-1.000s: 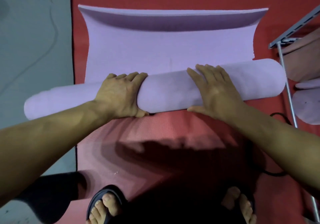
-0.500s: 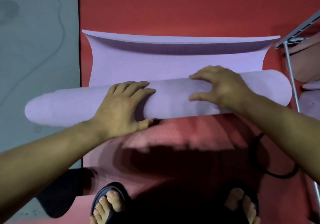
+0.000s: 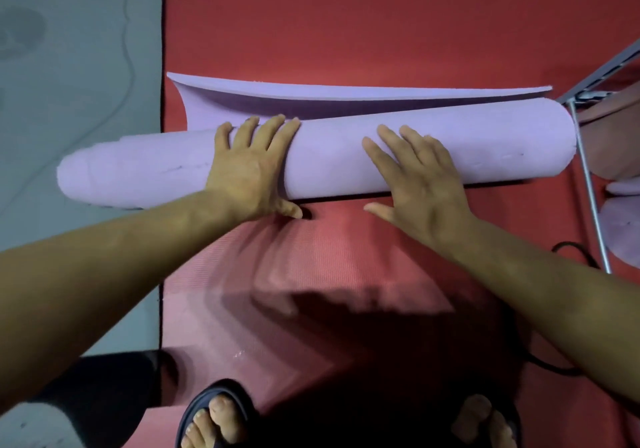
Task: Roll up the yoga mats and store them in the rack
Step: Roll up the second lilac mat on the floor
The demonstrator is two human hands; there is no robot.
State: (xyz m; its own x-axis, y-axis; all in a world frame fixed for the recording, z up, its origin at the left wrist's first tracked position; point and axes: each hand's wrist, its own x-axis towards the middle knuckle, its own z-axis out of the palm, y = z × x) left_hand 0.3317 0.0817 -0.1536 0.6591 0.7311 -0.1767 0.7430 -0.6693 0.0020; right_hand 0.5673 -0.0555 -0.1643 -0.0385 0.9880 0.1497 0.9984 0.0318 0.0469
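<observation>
- The lilac yoga mat [image 3: 433, 149] is lying almost fully rolled across a red mat [image 3: 346, 31] on the floor, its left end overhanging the grey floor [image 3: 69, 66]; only a short flap is curling up behind the roll.
- The left hand [image 3: 249, 167] is pressing flat on the roll, fingers straight and spread, thumb touching the red mat.
- The right hand [image 3: 419, 177] is lying flat on it too, fingers extended, gripping nothing.
- The metal rack [image 3: 588, 177] is being cut off at the right edge; the rolled mats in it are only partly showing.
- Compared with half a second ago, the right hand is lying flatter and the unrolled flap is looking shorter.
</observation>
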